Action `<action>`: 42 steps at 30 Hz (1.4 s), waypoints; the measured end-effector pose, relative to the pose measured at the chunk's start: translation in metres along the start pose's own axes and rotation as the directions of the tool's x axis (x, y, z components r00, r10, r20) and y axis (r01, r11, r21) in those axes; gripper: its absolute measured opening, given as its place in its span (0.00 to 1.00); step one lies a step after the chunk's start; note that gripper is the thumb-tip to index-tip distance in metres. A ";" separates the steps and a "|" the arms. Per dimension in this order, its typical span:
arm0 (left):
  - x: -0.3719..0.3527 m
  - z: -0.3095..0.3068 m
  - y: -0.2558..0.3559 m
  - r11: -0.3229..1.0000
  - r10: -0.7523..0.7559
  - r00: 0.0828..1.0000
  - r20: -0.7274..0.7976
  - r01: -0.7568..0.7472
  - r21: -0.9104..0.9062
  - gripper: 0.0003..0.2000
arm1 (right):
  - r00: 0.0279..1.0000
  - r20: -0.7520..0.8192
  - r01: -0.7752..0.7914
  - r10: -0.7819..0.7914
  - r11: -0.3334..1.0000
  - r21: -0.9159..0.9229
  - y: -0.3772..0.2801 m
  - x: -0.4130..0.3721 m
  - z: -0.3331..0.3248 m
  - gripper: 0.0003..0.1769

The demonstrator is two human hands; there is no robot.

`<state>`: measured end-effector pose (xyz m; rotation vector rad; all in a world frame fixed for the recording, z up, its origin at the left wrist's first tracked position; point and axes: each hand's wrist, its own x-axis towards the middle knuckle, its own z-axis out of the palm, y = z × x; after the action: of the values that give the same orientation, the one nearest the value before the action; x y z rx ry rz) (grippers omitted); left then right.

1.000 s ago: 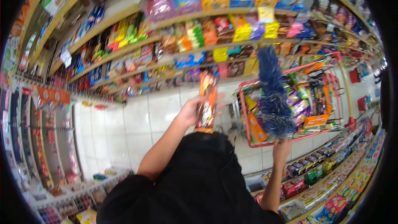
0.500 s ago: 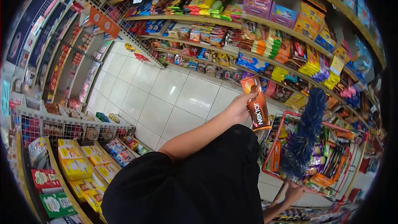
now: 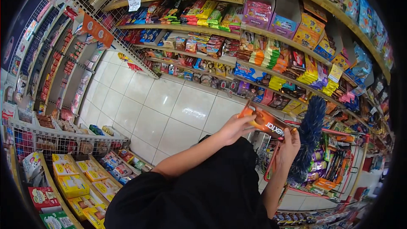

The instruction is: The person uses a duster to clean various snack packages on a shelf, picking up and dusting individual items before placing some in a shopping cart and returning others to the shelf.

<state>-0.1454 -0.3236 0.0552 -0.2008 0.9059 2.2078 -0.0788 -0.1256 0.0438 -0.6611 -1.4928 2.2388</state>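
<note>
Left hand (image 3: 235, 128) is closed around one end of an orange packet (image 3: 267, 124), thumb on top and fingers under. My right hand (image 3: 289, 144) pinches the other end with its fingertips. The packet lies slanted between the two, in front of my chest and above the black shirt (image 3: 203, 195), with its white lettering turned up toward the camera. I judge it is held by both ends like this so the printed face stays flat and readable.

A blue duster (image 3: 308, 133) stands upright just behind the right hand. Its handle is hidden by the wrist, so I cannot tell whether that hand also grips it or the arm pins it. Either way it stays clear of the packet.

Just beyond the duster is a red wire basket (image 3: 341, 134), packed with snacks and close to the right arm. Shelves (image 3: 220, 34) of bright packets curve overhead, white floor tiles (image 3: 169, 101) fill the middle, and a low rack (image 3: 72, 182) of yellow boxes sits well apart on my left.
</note>
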 end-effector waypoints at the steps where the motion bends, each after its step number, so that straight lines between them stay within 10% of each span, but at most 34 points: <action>1: -0.009 -0.005 0.002 0.992 -0.043 0.997 0.058 0.036 0.121 0.18 | 0.998 -0.063 -0.008 0.014 0.996 0.086 -0.004 0.003 0.005 0.12; 11: -0.039 -0.018 0.014 0.834 -0.040 0.976 0.216 -0.086 0.546 0.21 | 0.974 0.222 0.069 -0.048 0.994 -0.090 -0.021 0.013 0.074 0.18; 21: -0.039 -0.038 0.030 0.946 0.285 0.940 -0.189 -0.244 0.211 0.15 | 0.792 0.510 -0.244 0.337 0.939 -0.242 0.020 -0.022 0.105 0.16; 32: -0.034 -0.133 0.122 0.960 0.276 0.908 -0.316 -0.248 0.126 0.14 | 0.847 0.445 -0.115 0.292 0.917 -0.383 0.069 -0.028 0.173 0.11; 42: -0.055 -0.212 0.205 0.960 0.158 0.953 -0.259 -0.086 0.268 0.12 | 0.900 0.183 -0.341 0.395 0.901 -0.267 0.106 -0.040 0.259 0.11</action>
<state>-0.2710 -0.5946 0.0324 -0.3468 1.3802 2.1831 -0.1974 -0.3826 0.0377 -0.8365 -1.8998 2.5193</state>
